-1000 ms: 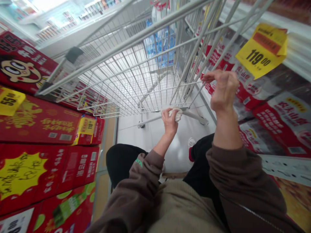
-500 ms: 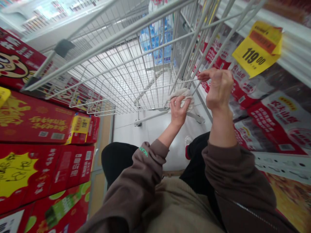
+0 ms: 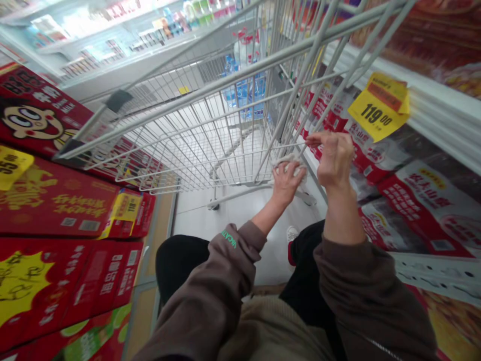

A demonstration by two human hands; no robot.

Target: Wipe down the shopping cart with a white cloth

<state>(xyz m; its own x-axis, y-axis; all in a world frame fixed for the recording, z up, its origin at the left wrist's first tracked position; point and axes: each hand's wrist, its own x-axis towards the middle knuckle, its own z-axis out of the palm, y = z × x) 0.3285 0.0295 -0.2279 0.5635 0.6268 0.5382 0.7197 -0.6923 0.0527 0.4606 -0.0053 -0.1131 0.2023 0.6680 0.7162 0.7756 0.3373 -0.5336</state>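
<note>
Head view, tilted, looking forward and down into a wire shopping cart, its near end wall directly before the hands. A crumpled white cloth is held against the lower wires of that wall by the left hand, which is closed around it, palm down and fingers curled over the cloth. The right hand is closed in a tight pinch on a thin upper wire of the same wall. Both forearms emerge from brown sleeves.

Red printed cartons with yellow price cards are stacked to the left, close beside the cart. Red-and-white packaged goods lie to the right, below a yellow price tag marked 119.00. Bottled water is visible through the mesh, far off.

Risks, as judged: the cloth could be snagged at a wire junction and dragged from the left hand. The pinch could slip along the thin wire if pressure is uneven. Should the casters be unlocked, hand pressure could roll the cart, and the left-hand cartons could be struck.
</note>
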